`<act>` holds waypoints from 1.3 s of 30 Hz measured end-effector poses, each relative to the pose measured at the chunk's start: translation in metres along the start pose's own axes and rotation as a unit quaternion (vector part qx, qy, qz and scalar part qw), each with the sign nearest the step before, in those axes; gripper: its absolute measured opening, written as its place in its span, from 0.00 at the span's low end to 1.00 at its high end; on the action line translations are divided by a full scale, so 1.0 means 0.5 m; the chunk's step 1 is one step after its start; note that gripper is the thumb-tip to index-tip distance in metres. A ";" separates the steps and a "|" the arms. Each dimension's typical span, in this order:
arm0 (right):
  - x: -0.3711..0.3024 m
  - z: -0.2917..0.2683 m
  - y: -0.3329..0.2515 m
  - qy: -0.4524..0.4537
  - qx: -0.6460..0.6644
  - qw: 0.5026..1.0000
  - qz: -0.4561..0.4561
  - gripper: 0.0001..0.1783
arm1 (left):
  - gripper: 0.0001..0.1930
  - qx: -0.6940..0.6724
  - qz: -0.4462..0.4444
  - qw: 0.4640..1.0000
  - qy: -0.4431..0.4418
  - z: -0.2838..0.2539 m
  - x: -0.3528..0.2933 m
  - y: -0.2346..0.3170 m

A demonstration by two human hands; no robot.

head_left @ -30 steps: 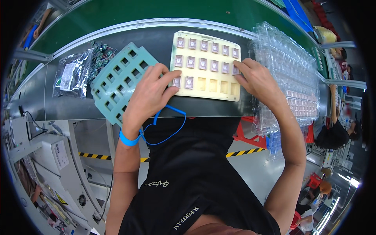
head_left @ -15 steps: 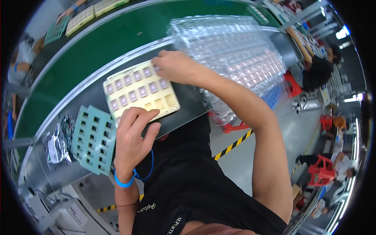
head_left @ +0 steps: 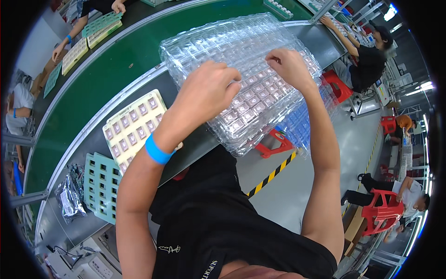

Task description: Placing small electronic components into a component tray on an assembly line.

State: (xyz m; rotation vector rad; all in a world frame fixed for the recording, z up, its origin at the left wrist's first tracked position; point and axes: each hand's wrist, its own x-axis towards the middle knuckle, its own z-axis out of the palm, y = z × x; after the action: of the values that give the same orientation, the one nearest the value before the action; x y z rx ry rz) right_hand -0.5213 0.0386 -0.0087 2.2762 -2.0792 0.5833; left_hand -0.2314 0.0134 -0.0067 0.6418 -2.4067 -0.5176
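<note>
A stack of clear plastic blister trays (head_left: 223, 51) lies on the grey bench edge at the upper middle, with small square parts in its pockets. My left hand (head_left: 206, 90), a blue band on its wrist, rests with curled fingers on the stack's near left part. On the stack's right part sits my right hand (head_left: 288, 65), fingertips pressing the top tray. Whether either hand pinches a tray edge is hidden. A cream tray (head_left: 132, 123) filled with small square parts lies to the left of my left arm.
A mint-green empty grid tray (head_left: 100, 183) and a bag of parts (head_left: 69, 197) lie further left. The green conveyor belt (head_left: 116, 60) runs behind. Other people work at the belt's far side and to the right, near red stools (head_left: 383, 204).
The view swung right. My left hand left the cream tray and went onto the clear tray stack, where my right hand lay before and now sits further right.
</note>
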 end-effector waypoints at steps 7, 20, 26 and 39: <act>-0.034 0.019 0.027 -0.082 -0.046 0.991 -0.092 0.09 | 0.12 0.128 -0.010 0.990 -0.057 0.146 0.071 -0.019; -0.008 0.035 0.046 -0.152 -0.097 0.970 -0.163 0.08 | 0.11 0.218 -0.028 0.975 -0.028 0.196 0.077 -0.013; -0.003 0.031 0.043 -0.171 -0.112 0.960 -0.191 0.08 | 0.11 0.215 -0.044 0.974 -0.060 0.199 0.087 -0.002; 0.017 0.012 0.030 -0.155 -0.096 0.958 -0.222 0.05 | 0.09 0.163 -0.012 0.986 0.046 0.162 0.093 -0.006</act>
State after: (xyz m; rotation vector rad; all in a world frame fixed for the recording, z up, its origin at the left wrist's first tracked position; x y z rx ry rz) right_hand -0.5336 0.0271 -0.0157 2.7175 -1.5347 0.0045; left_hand -0.3141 0.0026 -0.0485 0.8148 -2.4169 -0.0989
